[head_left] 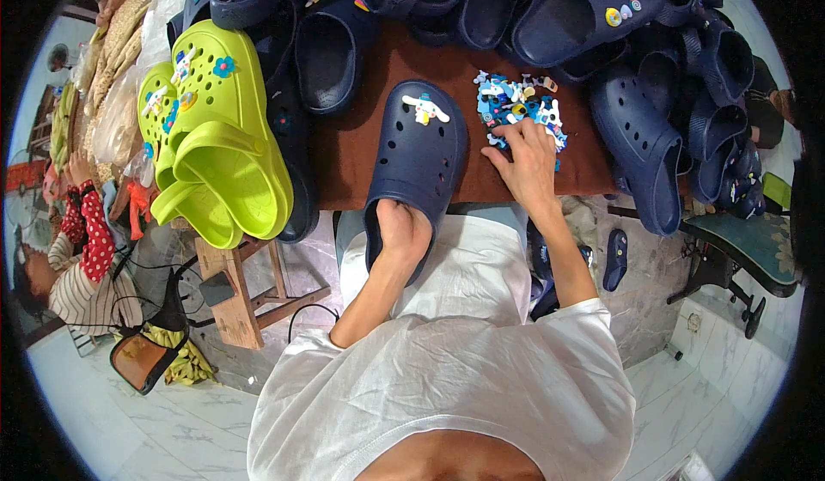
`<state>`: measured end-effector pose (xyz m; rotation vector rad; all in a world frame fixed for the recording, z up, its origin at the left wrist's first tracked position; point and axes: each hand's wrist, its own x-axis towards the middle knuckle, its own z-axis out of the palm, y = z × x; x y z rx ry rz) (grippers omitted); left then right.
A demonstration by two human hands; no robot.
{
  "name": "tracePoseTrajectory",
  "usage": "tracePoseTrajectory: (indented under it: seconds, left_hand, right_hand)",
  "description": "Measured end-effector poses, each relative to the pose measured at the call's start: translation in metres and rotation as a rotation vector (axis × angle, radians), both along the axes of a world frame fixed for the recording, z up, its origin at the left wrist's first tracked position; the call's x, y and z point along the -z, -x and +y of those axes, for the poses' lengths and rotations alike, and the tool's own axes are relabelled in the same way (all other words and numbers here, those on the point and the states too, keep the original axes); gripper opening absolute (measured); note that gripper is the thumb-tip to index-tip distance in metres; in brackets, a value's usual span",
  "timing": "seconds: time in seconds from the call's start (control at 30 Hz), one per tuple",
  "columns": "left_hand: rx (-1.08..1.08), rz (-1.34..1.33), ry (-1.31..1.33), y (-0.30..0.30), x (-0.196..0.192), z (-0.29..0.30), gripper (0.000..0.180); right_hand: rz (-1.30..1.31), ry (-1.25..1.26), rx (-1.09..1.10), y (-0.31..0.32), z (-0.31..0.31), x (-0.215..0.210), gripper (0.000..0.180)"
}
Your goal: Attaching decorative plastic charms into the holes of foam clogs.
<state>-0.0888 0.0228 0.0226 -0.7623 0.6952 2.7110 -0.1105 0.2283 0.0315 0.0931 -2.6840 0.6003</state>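
A navy clog (423, 159) with round holes lies in front of me on the brown cloth, its heel end reaching past the table edge. One white long-eared character charm (425, 110) sits on its toe. My left hand (402, 232) is pushed into the clog's foot opening and holds it, the fingers hidden inside. To the right is a heap of small blue, white and yellow shoe charms (516, 99). My right hand (526, 159) rests at the heap's near side, thumb and fingers apart, with the fingertips among the charms; no charm shows in its grasp.
Lime-green clogs (225, 94) with charms are stacked at the left. Many more navy clogs (640, 137) crowd the far and right sides of the brown cloth (344, 167). A wooden stool (230, 305) and a seated person (82, 266) are at the left; a chair (743, 245) stands right.
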Motion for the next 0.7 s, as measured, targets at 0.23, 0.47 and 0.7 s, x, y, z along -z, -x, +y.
tracePoseTrajectory:
  seconds: [0.23,0.47,0.7]
  left_hand:
    - [0.005,0.011,-0.039,0.000,0.000,0.000,0.044]
    - [0.028,-0.007,0.000,0.005,-0.001,0.001,0.047]
    - [0.054,0.034,-0.045,0.012,-0.009,0.008,0.050]
  right_hand:
    - [-0.013,-0.077,0.009,0.009,0.000,0.010,0.019]
    - [-0.163,0.570,-0.045,0.008,-0.016,-0.009,0.011]
    - [-0.289,0.898,-0.164,0.018,-0.039,-0.004,0.013]
